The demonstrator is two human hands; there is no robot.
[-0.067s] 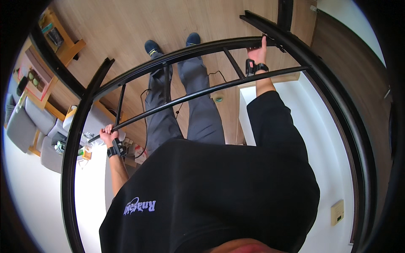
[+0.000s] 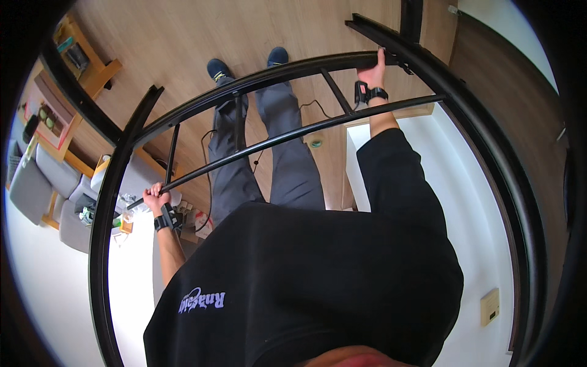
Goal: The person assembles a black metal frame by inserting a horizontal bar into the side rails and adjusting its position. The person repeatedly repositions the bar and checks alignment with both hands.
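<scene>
A black metal frame spans the view in front of my body, with a thick beam, a thinner rail and short struts joining them. My left hand has its fingers wrapped round the thin rail near its left end. At the right corner, my right hand grips the thick beam, thumb up along it; its other fingers are mostly hidden behind the beam. Long black side posts run down past both my arms. Each wrist wears a black strapped device.
My shoes stand on the wood floor beyond the frame. A dark cable hangs by my legs. Grey cushioned seats and a wooden shelf are at the left. A brown door and white wall lie at the right.
</scene>
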